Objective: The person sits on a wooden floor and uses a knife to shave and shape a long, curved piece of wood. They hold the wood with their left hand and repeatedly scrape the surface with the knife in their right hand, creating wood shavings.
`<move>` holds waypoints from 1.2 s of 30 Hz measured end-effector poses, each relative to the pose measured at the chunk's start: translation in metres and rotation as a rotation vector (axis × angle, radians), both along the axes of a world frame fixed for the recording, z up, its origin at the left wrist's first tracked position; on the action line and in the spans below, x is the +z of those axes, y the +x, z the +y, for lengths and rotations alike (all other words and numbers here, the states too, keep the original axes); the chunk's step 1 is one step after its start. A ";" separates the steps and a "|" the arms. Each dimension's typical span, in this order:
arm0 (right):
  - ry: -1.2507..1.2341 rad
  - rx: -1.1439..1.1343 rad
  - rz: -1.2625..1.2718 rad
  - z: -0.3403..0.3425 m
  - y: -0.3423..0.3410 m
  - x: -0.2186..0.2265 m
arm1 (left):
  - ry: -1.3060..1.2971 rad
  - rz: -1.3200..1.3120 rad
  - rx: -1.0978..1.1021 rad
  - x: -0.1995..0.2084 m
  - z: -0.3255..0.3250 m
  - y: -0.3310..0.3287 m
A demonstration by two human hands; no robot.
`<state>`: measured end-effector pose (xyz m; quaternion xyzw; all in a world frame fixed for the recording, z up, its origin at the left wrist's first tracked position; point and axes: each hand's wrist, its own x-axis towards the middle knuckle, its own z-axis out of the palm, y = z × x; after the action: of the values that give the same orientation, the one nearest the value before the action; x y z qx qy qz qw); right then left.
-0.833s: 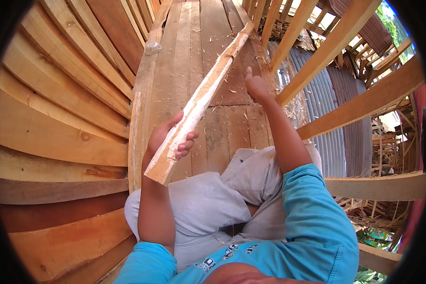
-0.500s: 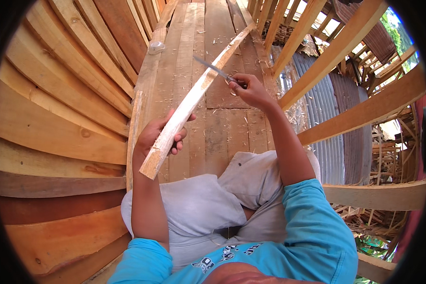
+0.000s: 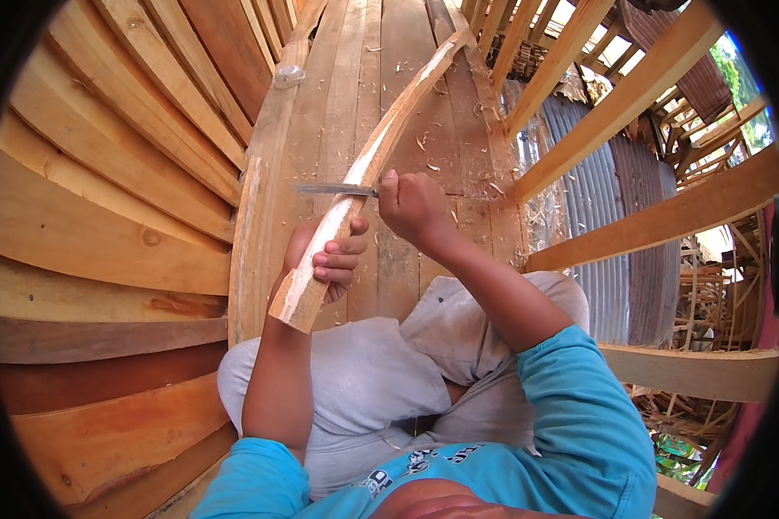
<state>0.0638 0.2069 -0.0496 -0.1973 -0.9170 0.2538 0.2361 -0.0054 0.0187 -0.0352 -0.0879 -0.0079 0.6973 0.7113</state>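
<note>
A long, pale wooden stick (image 3: 388, 130) slants from above my lap up to the far right of the plank floor, its face partly whittled white. My left hand (image 3: 329, 259) is wrapped round it near the close end, fingers curled over the right side. In my right hand (image 3: 415, 205) is a knife (image 3: 333, 189), gripped in a fist at the handle, which the fingers hide. The blade points left and lies across the stick, just beyond my left hand.
Wood shavings (image 3: 424, 138) are strewn over the plank floor (image 3: 398, 251). Stacked boards (image 3: 104, 208) form a wall on the left. Wooden slats (image 3: 614, 233) stand on the right, with corrugated metal sheets (image 3: 593, 190) beyond. A small clear object (image 3: 289, 76) lies at the far left.
My right hand has drawn the knife nearer along the stick, and its blade now lies almost level. The stick has rolled, showing more of its yellowish side. My left hand has shifted slightly right.
</note>
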 end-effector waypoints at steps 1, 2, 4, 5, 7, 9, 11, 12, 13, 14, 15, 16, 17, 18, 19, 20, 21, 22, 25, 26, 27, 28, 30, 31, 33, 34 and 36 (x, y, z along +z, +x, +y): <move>0.034 -0.024 0.044 0.005 -0.005 -0.006 | 0.035 -0.105 0.007 -0.002 0.003 0.004; 0.065 -0.047 0.089 0.008 -0.009 -0.007 | 0.040 -0.121 0.011 -0.002 0.006 0.005; 0.039 -0.079 0.061 0.018 -0.013 -0.006 | 0.051 -0.153 0.020 0.000 0.015 0.003; 0.034 -0.095 0.050 0.023 -0.014 -0.002 | 0.177 -0.186 -0.001 -0.003 0.024 0.002; 0.032 -0.123 0.025 0.030 -0.013 -0.001 | 0.149 -0.162 0.005 -0.005 0.029 0.002; 0.050 -0.164 0.016 0.043 -0.013 -0.001 | 0.124 -0.131 0.004 -0.004 0.036 0.003; 0.072 -0.214 0.022 0.057 -0.016 -0.008 | 0.092 -0.094 0.004 -0.004 0.038 0.005; 0.073 -0.229 0.022 0.064 -0.016 -0.008 | 0.095 -0.079 -0.003 -0.004 0.040 0.008; 0.073 -0.243 0.022 0.072 -0.015 -0.009 | 0.099 -0.064 -0.009 -0.006 0.042 0.012; 0.073 -0.257 0.024 0.076 -0.015 -0.007 | 0.103 -0.047 -0.015 -0.006 0.044 0.014; 0.061 -0.262 0.006 0.078 -0.015 -0.006 | 0.070 -0.063 0.007 -0.004 0.045 0.015; 0.050 -0.266 -0.012 0.078 -0.016 -0.006 | 0.057 -0.067 0.003 -0.002 0.046 0.015; 0.041 -0.273 -0.033 0.079 -0.015 -0.005 | 0.046 -0.075 -0.003 0.000 0.046 0.016; 0.054 -0.289 -0.022 0.079 -0.014 -0.005 | 0.035 -0.082 -0.009 0.002 0.047 0.017; 0.068 -0.305 -0.011 0.079 -0.013 -0.007 | 0.024 -0.092 -0.013 0.001 0.048 0.019; 0.086 -0.316 0.006 0.079 -0.014 -0.005 | 0.018 -0.096 -0.011 0.001 0.048 0.019; 0.079 -0.306 0.008 0.079 -0.014 -0.003 | 0.012 -0.100 -0.009 0.001 0.047 0.020; 0.072 -0.296 0.011 0.079 -0.012 -0.001 | 0.021 -0.079 -0.014 0.003 0.047 0.020; 0.077 -0.305 0.034 0.090 -0.010 -0.001 | 0.048 -0.006 -0.044 0.003 0.047 0.027; 0.081 -0.315 0.046 0.093 -0.010 0.000 | 0.053 -0.021 -0.042 0.005 0.046 0.031; 0.087 -0.323 0.029 0.093 -0.010 0.000 | 0.058 -0.035 -0.038 0.008 0.046 0.035; 0.092 -0.330 0.012 0.093 -0.009 -0.001 | 0.063 -0.049 -0.035 0.010 0.045 0.037; 0.085 -0.323 0.000 0.085 -0.011 0.004 | 0.045 -0.077 -0.030 0.012 0.039 0.032; 0.075 -0.315 0.004 0.080 -0.011 0.006 | 0.013 -0.082 -0.025 0.017 0.035 0.029; 0.037 -0.282 -0.007 0.067 -0.011 0.009 | -0.053 0.028 -0.010 0.018 0.024 0.020; 0.013 -0.254 -0.022 0.060 -0.011 0.010 | -0.082 0.145 0.001 0.016 0.018 0.012; 0.011 -0.205 -0.039 0.048 -0.011 0.014 | -0.173 0.284 0.020 0.027 0.008 0.005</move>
<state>0.0529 0.2547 -0.0361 -0.2935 -0.8978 0.2196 0.2442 -0.0001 0.0265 -0.0079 -0.0495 0.1519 0.7080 0.6879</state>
